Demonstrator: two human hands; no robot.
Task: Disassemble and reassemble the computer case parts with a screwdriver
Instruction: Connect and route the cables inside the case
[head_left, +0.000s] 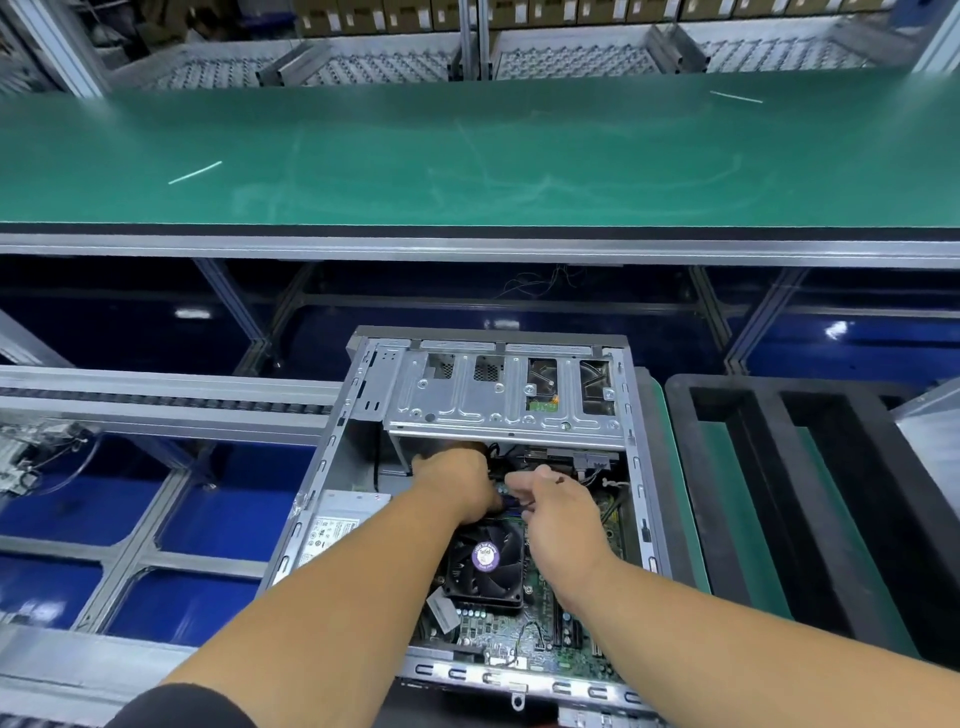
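Note:
An open grey computer case (332, 462) lies on its side in front of me, its motherboard (524, 639) and black CPU fan (485, 564) exposed. A silver drive cage (498, 400) spans the far end. My left hand (457, 483) reaches in just below the cage, fingers curled down out of sight among the cables. My right hand (558, 512) sits beside it, its fingers pinching a thin dark cable (511, 503) with a blue part between the hands. No screwdriver is in view.
The silver power supply (337, 525) fills the case's left side. A black foam tray (810, 499) with long slots over green matting stands to the right. A green conveyor belt (467, 156) runs across the back. A roller rail (156, 402) lies to the left.

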